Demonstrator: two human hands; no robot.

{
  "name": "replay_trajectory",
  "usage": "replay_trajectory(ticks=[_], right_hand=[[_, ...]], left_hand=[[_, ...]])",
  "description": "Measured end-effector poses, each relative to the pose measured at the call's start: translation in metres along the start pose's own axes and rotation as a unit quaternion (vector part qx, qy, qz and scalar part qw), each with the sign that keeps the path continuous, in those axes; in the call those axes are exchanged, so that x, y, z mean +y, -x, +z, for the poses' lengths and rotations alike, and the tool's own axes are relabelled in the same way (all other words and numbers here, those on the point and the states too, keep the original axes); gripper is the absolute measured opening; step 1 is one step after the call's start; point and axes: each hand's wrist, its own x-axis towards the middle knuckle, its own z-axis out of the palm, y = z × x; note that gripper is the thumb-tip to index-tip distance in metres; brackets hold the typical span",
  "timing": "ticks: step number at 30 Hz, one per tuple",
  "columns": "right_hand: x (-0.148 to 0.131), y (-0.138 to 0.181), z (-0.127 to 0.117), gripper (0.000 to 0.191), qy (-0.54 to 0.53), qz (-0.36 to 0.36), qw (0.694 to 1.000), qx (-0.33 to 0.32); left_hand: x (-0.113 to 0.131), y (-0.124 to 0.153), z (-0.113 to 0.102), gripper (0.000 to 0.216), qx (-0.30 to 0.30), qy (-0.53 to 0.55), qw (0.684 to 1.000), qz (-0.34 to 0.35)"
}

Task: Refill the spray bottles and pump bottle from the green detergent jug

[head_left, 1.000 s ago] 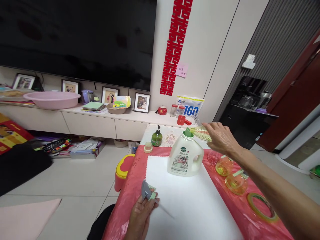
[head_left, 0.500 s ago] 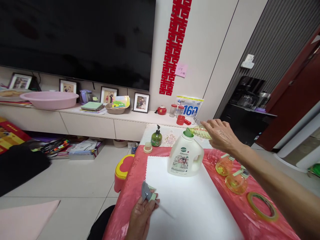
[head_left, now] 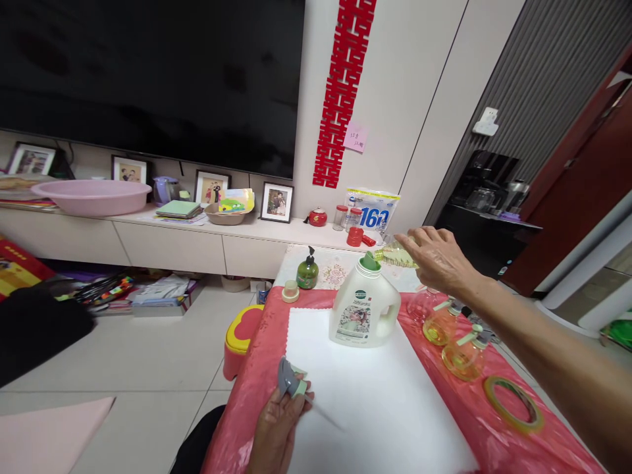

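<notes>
My right hand [head_left: 437,258] is wrapped round a clear bottle [head_left: 399,255] of yellow-green liquid, tipped sideways with its neck at the green spout of a white detergent jug [head_left: 363,306]. The jug stands upright on a white sheet [head_left: 380,395]. Low in front, my left hand [head_left: 279,418] pinches a grey and pale-green spray head [head_left: 291,380], its thin tube pointing right. A cream cap [head_left: 290,291] lies left of the jug, beside a green pump bottle [head_left: 307,271].
On the right of the red tablecloth [head_left: 518,368] stand spray bottles [head_left: 464,355] with yellow liquid and a clear pinkish one [head_left: 421,304]. A roll of tape [head_left: 513,403] lies nearer. A yellow and red stool [head_left: 241,336] is left of the table; a long cabinet [head_left: 257,253] runs behind.
The tilted bottle in my right hand lies a little more level, and that hand has risen slightly. The view has shifted slightly. My left hand keeps the spray head in place.
</notes>
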Motion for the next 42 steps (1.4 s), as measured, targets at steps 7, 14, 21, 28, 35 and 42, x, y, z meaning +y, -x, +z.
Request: replay_trajectory(ticks=[7, 14, 21, 28, 35, 42], right_hand=[[0.006, -0.003, -0.007, 0.062, 0.030, -0.017, 0.999, 0.017], [0.012, -0.007, -0.014, 0.054, 0.065, -0.038, 0.996, 0.042], [0.013, -0.011, -0.016, 0.054, 0.083, -0.063, 0.993, 0.046], [-0.001, -0.018, -0.020, 0.051, 0.090, -0.090, 0.991, 0.035], [-0.011, -0.023, -0.026, 0.036, 0.102, -0.123, 0.985, 0.060], [-0.019, -0.023, -0.028, 0.034, 0.165, -0.138, 0.975, 0.056]], left_hand=[[0.002, 0.001, 0.002, 0.055, 0.000, 0.000, 1.000, -0.003], [0.003, 0.001, 0.002, 0.056, 0.004, -0.009, 1.000, -0.004], [0.001, 0.001, 0.001, 0.059, 0.000, -0.008, 1.000, -0.010], [0.001, 0.000, 0.000, 0.062, 0.009, -0.019, 1.000, -0.011], [0.000, -0.001, -0.001, 0.058, 0.007, -0.013, 1.000, -0.009], [0.000, 0.000, -0.002, 0.058, -0.003, -0.008, 1.000, -0.010]])
